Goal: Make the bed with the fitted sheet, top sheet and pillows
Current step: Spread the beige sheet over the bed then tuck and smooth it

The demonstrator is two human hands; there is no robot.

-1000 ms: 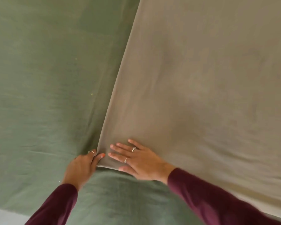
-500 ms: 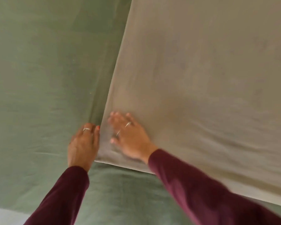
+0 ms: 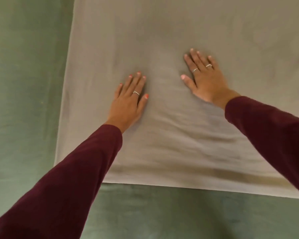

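We press our left hand [image 3: 128, 102] and right hand [image 3: 204, 78] flat | fingers straight, slightly spread | smooth beige top sheet [image 3: 162, 40] under them | over green fitted sheet [image 3: 24, 83].

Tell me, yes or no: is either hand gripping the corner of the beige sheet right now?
No: the left hand and right hand both lie flat, fingers straight, on the beige sheet, well in from its corner.

Beige top sheet [image 3: 162, 31] — flat on green fitted sheet [image 3: 24, 83]
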